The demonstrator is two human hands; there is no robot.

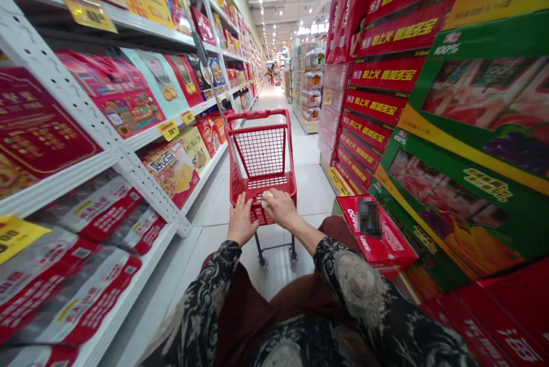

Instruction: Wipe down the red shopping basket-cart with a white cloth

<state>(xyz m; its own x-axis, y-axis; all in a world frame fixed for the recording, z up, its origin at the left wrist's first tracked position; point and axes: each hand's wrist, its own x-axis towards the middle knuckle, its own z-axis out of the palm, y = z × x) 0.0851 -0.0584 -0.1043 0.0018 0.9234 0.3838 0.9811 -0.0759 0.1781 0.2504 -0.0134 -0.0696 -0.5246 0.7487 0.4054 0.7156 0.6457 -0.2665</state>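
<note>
A red shopping cart (292,170) with a lattice basket stands right in front of me in the aisle. My left hand (242,220) rests on its near edge, the fingers stretched forward and slightly apart. Beside it, at the same edge, my right hand (281,208) is closed around a small whitish thing (267,198). Only part of that thing shows between the thumb and fingers, and its kind cannot be made out. The near bar of the cart is mostly hidden under both hands.
White shelves (150,250) with packaged snacks and gift boxes line the left. On the right rise stacked red drink cartons (373,101) and green juice boxes (476,178). A red box (384,241) juts out beside my right knee. The tiled aisle floor (306,178) runs ahead.
</note>
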